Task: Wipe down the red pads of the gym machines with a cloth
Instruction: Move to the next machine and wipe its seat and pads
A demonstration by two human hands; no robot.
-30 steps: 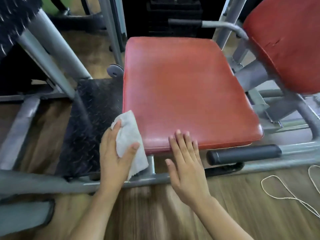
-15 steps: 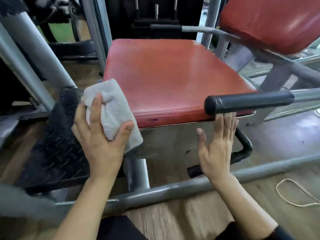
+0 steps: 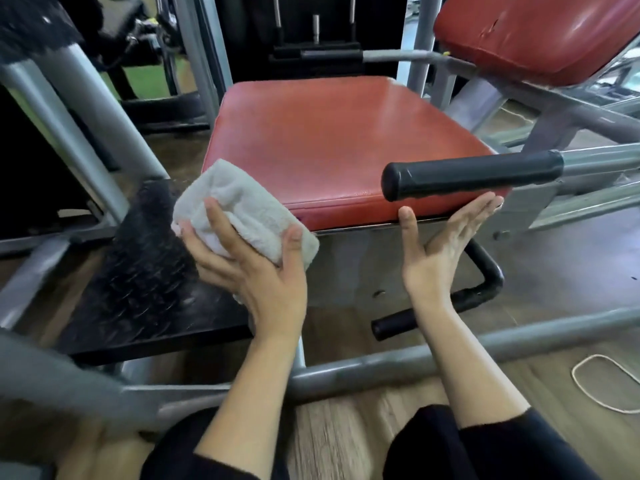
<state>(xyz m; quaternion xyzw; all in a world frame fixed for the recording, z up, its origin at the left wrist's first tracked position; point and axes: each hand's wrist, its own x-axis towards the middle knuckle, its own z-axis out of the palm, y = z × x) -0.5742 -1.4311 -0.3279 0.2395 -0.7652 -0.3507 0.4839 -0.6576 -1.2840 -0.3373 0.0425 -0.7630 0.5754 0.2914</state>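
Note:
A red seat pad (image 3: pixel 332 140) fills the middle of the head view. My left hand (image 3: pixel 256 271) grips a folded grey-white cloth (image 3: pixel 242 209) against the pad's front left corner. My right hand (image 3: pixel 440 240) is open, palm turned up, with straight fingers under the pad's front right edge, just below a black foam handle (image 3: pixel 471 174). A second red pad (image 3: pixel 540 32) tilts at the upper right, with small tears in its cover.
Grey steel frame tubes (image 3: pixel 415 362) cross low in front of me and slant up at the left (image 3: pixel 79 126). A black checker-plate footrest (image 3: pixel 145 282) lies left of the seat. A lower black handle (image 3: pixel 450 303) sits under the seat. A white cord loop (image 3: pixel 609 382) lies on the wood floor.
My view has dropped lower and closer to the seat front. The left hand with the cloth rose to the pad's front left corner. The right hand left the pad top and turned palm up beneath its edge.

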